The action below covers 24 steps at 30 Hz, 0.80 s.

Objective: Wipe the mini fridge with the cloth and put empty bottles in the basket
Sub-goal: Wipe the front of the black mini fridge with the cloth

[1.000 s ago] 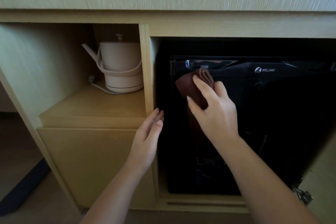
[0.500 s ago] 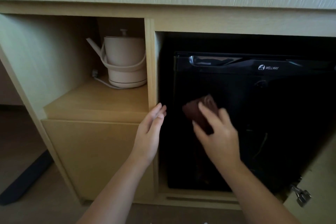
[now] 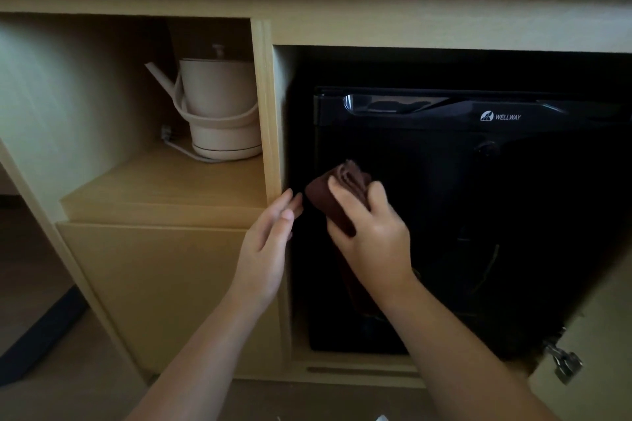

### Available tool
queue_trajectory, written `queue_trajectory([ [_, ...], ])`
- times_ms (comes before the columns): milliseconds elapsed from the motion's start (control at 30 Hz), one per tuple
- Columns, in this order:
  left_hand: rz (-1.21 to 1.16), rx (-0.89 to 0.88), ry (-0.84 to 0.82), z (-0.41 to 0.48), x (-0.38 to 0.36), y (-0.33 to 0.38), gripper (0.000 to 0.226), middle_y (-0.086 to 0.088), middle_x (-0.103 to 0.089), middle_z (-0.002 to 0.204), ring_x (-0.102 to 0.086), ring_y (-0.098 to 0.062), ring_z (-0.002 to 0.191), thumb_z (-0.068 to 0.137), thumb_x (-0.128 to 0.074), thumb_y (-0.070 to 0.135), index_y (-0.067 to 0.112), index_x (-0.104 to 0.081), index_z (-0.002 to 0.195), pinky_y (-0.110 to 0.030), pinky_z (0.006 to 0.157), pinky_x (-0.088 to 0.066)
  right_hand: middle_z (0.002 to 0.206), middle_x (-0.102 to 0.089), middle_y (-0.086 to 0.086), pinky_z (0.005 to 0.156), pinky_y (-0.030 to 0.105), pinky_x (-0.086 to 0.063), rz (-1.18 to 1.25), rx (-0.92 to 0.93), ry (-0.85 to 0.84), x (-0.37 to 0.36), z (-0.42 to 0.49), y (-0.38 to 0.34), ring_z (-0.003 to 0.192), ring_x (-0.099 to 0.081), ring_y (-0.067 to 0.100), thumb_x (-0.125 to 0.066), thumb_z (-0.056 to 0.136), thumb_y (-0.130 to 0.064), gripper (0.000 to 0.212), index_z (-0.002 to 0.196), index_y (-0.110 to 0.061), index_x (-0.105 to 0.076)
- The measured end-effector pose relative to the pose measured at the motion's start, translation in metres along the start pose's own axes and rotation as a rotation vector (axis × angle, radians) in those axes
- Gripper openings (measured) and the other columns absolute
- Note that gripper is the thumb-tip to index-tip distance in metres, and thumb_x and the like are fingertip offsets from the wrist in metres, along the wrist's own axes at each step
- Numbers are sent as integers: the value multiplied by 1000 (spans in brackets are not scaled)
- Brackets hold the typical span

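A black mini fridge (image 3: 496,202) with a white WELLWAY logo stands inside the right cabinet bay, door closed. My right hand (image 3: 371,239) grips a bunched brown cloth (image 3: 337,193) and presses it against the left part of the fridge door, about mid-height. My left hand (image 3: 268,249) is held flat with straight fingers beside the wooden divider (image 3: 268,113), fingertips close to the cloth, holding nothing. No bottles or basket are in view.
A beige electric kettle (image 3: 219,113) with its cord sits on the shelf in the left bay. A closed wooden panel (image 3: 164,290) lies below that shelf. A metal hinge (image 3: 564,364) of the open cabinet door shows at lower right.
My right hand dragged the cloth down from the fridge's top left corner to mid-door, then shifted it slightly left. My left hand stayed by the divider.
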<state>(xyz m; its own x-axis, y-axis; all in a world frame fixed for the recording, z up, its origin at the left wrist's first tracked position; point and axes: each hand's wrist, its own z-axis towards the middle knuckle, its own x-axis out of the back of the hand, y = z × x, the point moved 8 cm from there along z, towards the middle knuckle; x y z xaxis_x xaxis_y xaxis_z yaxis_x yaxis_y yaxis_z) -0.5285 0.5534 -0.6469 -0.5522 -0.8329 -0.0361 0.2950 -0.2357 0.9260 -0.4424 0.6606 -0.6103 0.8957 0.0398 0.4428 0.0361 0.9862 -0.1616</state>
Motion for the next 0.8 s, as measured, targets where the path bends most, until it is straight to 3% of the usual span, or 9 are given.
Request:
queue_trajectory([
  [133,105,-45,60,-1,-2,-2,46,7,-54,127,-51,0,116,89,-41,44,25,-40,132,-27,101,-40,95,-59,14,48,30,-54,-113,113,-203,-31,-64,13,67,-61,25,-82,58,-19,68,119,-23,-50],
  [233,208,-92,245,-3,-3,-3,49,9,-60,120,-55,0,111,86,-33,41,22,-49,128,-28,98,-43,94,-59,11,45,28,-53,-119,62,-318,-39,-94,27,64,-62,23,-86,53,-23,66,113,-25,-58],
  [367,238,-89,410,-4,-7,-5,51,5,-64,116,-58,-5,109,86,-30,40,19,-53,126,-28,97,-43,92,-57,11,55,27,-53,38,-17,-148,4,-71,35,65,-61,23,-71,71,-26,47,116,-21,-62],
  [467,253,-48,346,-2,-13,-13,52,4,-59,125,-53,-8,116,88,-32,43,19,-50,130,-31,102,-39,93,-55,15,64,26,-47,67,-114,80,51,-24,45,68,-59,27,-60,78,-31,43,119,-20,-61],
  [533,246,-3,263,-4,-18,-21,45,4,-52,133,-47,-9,123,95,-35,39,20,-45,134,-35,107,-35,97,-54,15,68,30,-51,78,-172,120,62,1,53,74,-59,27,-63,80,-28,44,123,-19,-58],
  [600,219,39,183,-8,-23,-30,41,8,-46,138,-42,-9,127,97,-36,32,23,-40,137,-34,109,-32,100,-54,16,68,34,-54,85,-172,119,59,5,57,77,-59,27,-64,80,-27,45,123,-17,-57],
  [667,234,64,115,-14,-26,-36,41,16,-42,136,-38,-2,127,97,-37,28,27,-38,138,-20,106,-31,102,-56,19,67,34,-54,34,-114,99,45,-14,58,76,-61,31,-65,77,-25,45,121,-17,-60],
  [800,284,103,33,-20,-25,-45,43,18,-38,137,-34,7,123,97,-40,24,31,-35,139,-2,91,-29,101,-59,18,60,33,-55,-52,-49,-123,2,-92,65,72,-63,31,-82,60,-12,60,116,-18,-62],
])
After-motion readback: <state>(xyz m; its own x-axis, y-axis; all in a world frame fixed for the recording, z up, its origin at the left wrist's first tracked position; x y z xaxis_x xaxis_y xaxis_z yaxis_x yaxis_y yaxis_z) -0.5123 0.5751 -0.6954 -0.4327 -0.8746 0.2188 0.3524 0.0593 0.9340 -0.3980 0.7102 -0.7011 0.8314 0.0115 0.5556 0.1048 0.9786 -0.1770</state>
